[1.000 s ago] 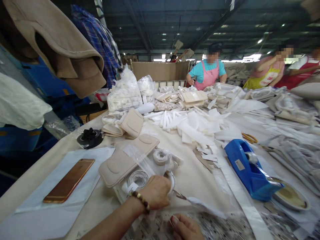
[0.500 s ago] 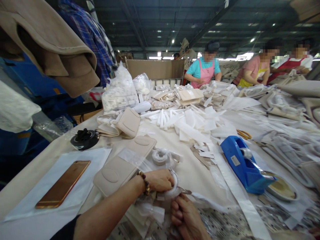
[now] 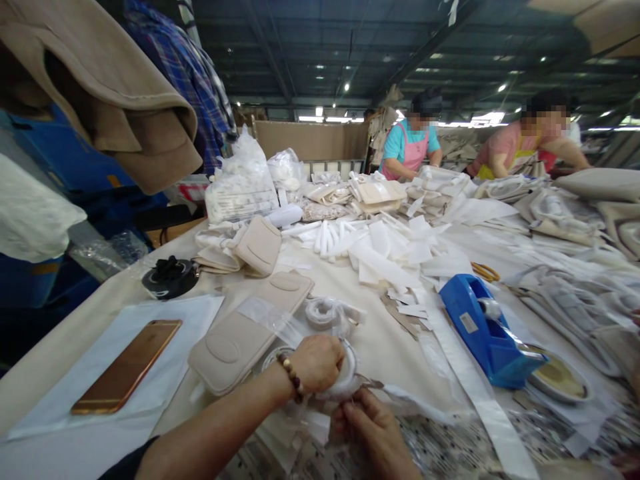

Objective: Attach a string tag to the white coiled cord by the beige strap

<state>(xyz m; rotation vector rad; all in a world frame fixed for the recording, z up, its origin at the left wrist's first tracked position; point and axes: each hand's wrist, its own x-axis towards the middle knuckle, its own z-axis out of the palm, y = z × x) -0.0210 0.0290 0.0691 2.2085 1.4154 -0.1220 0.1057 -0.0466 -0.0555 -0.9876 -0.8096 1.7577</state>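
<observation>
My left hand (image 3: 317, 363), with a bead bracelet at the wrist, is closed over a white coil of strap (image 3: 345, 373) near the table's front edge. My right hand (image 3: 373, 433) sits just below it, fingers pinched on the same white coil and the clear plastic wrapping around it. A beige padded piece (image 3: 235, 343) lies to the left of my left hand, partly under a clear plastic bag (image 3: 273, 317). Another white coil (image 3: 323, 311) lies just beyond my hands.
A gold phone (image 3: 125, 367) lies on white paper at the left. A blue tape dispenser (image 3: 487, 333) stands at the right, with a white strip (image 3: 475, 393) running past it. Heaps of white and beige pieces cover the table. Two people work at the far side.
My right hand has come up from the bottom edge to meet the left on the white coil. The view has shifted slightly.
</observation>
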